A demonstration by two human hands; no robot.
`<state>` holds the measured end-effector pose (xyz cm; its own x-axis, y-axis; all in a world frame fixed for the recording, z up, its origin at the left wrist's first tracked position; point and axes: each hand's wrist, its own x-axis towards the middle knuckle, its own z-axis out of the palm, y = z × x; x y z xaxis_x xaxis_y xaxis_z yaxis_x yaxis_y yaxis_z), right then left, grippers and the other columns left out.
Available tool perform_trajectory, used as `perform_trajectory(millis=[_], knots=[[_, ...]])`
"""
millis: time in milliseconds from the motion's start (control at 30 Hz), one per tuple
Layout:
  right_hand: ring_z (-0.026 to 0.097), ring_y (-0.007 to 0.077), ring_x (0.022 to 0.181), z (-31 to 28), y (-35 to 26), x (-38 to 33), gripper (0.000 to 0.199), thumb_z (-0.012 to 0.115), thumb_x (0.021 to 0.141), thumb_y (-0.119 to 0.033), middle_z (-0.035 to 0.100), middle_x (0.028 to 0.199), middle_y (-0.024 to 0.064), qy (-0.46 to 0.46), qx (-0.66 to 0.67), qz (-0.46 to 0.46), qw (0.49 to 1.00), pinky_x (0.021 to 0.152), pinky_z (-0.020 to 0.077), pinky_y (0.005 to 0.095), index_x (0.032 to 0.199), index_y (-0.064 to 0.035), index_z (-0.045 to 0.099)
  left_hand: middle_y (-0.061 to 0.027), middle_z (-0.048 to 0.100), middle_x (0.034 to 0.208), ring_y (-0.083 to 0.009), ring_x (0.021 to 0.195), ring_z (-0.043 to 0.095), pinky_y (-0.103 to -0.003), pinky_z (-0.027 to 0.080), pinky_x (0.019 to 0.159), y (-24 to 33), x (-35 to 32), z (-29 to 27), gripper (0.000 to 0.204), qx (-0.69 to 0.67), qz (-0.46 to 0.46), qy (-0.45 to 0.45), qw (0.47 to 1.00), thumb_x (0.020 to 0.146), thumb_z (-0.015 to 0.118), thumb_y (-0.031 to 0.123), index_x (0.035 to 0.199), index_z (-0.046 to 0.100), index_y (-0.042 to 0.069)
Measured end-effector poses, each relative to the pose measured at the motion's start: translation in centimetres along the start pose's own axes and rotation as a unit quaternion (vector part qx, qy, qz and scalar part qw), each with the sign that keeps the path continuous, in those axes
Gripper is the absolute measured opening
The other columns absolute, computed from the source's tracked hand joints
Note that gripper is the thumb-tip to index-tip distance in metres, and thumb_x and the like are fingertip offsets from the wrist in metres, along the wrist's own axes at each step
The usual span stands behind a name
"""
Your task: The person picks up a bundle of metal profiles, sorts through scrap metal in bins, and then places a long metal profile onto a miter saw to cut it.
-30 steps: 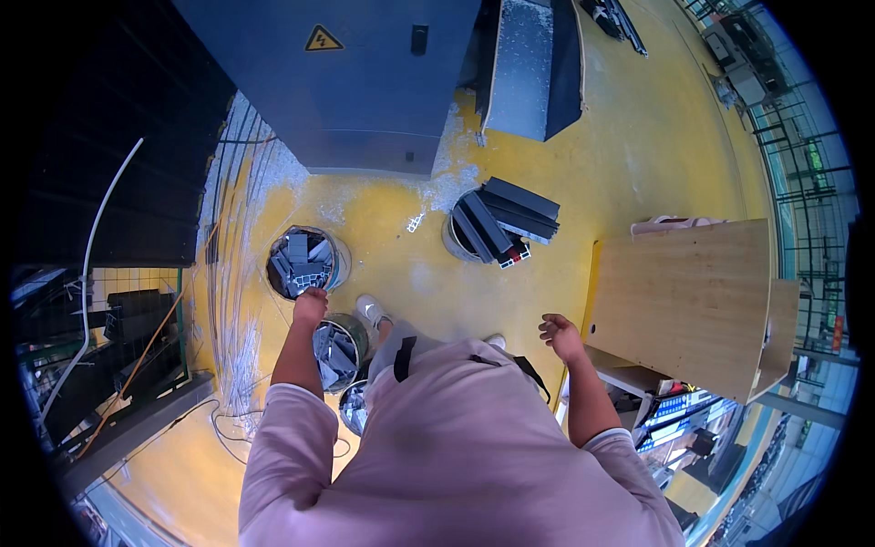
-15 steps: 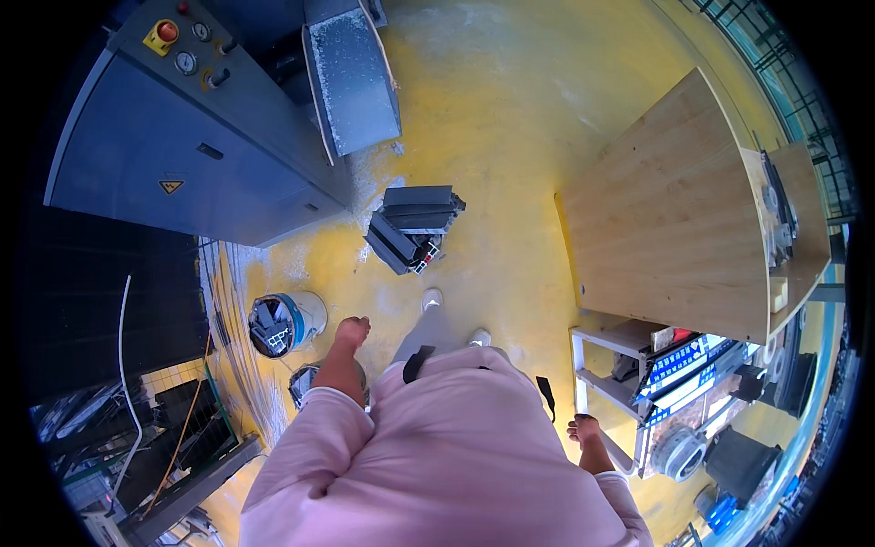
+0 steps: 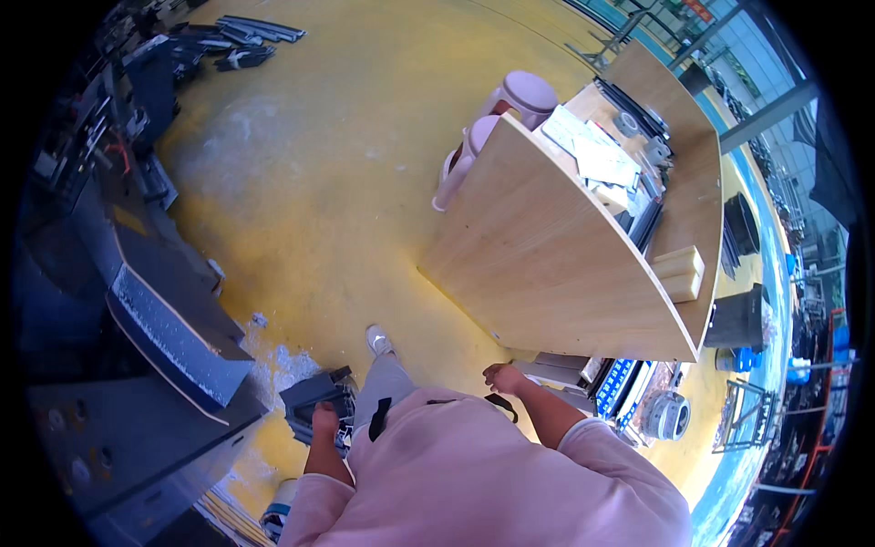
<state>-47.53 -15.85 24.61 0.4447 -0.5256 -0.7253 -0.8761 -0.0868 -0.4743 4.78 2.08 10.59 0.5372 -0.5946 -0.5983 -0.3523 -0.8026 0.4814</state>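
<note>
We see the left hand [image 3: 324,419] at 7 o'clock, over the dark profiles [image 3: 303,398] at 7–8 o'clock; can't tell its grip or any contact. Right hand [image 3: 504,377], 5 o'clock: loosely open, fingers half-curled, nothing seen in it, near the wooden table [image 3: 547,255] at 2–3 o'clock. We note pink stools [image 3: 529,89] at 1 o'clock, metal chute [image 3: 169,339] at 8–9.

My left grip [image 3: 325,420] covers part of the dark profiles [image 3: 303,397], and I cannot tell how far it is closed. My sleeve [image 3: 315,500] hides some of the bucket [image 3: 281,501]; the wooden panel [image 3: 547,255] blocks part of the pink stools [image 3: 529,90], and the papers [image 3: 597,157] are too small to read.
</note>
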Motion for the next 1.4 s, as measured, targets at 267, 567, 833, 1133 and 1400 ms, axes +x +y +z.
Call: perform_trajectory(millis=[267,567,833,1133,1400], knots=[[0.062,0.0372,0.102,-28.2,-20.2,18.3,0.042,0.041,0.094,-0.035,0.066,0.11,0.0195,0.172,0.075,0.028,0.982,0.088,0.0483,0.0481,0.106,-0.004,0.067,-0.0074,0.06,0.094,-0.0171,0.075,0.06,-0.029,0.047,0.059,34.3,13.8,-17.5,0.024,-0.295,-0.03,-0.133,0.946,0.095,0.05,0.021,0.115,0.054,0.01],[0.061,0.0351,0.092,-47.8,-55.6,31.4,0.03,0.056,0.085,-0.035,0.064,0.091,0.0158,0.254,0.099,-0.677,0.684,0.085,0.0456,0.0463,0.086,-0.0057,0.065,-0.0104,0.053,0.13,-0.0233,0.121,0.048,-0.038,0.038,0.104,55.2,34.6,-23.5,0.047,-0.735,0.052,-0.277,0.617,0.098,0.045,0.04,0.128,0.048,0.004],[0.057,0.0301,0.111,-64.1,-45.2,47.1,0.037,0.057,0.086,-0.025,0.064,0.11,0.013,0.21,-0.017,-0.526,0.824,0.106,0.0292,0.0514,0.118,-0.0077,0.062,-0.0117,0.051,0.134,-0.0277,0.122,0.046,-0.041,0.035,0.106,80.2,33.5,-29.8,0.05,-0.731,-0.019,-0.318,0.603,0.097,0.045,0.041,0.133,0.046,0.006],[0.062,0.036,0.106,-73.0,-13.6,50.5,0.036,0.049,0.084,-0.02,0.065,0.113,0.0196,0.303,0.25,0.348,0.851,0.09,0.0495,0.0463,0.112,-0.0037,0.065,-0.0129,0.059,0.121,-0.0261,0.097,0.06,-0.039,0.048,0.078,79.9,62.5,-32.4,0.045,0.245,0.102,-0.309,0.913,0.096,0.044,0.037,0.133,0.048,0.011],[0.063,0.0324,0.104,-60.3,-10.7,44.2,0.032,0.052,0.086,-0.022,0.066,0.112,0.0176,0.381,0.421,0.573,0.591,0.092,0.0497,0.0373,0.107,-0.0039,0.069,-0.0114,0.062,0.111,-0.0221,0.084,0.061,-0.034,0.047,0.063,103.2,81.7,-30.9,0.04,0.148,0.004,-0.265,0.953,0.096,0.044,0.03,0.129,0.05,0.01]])
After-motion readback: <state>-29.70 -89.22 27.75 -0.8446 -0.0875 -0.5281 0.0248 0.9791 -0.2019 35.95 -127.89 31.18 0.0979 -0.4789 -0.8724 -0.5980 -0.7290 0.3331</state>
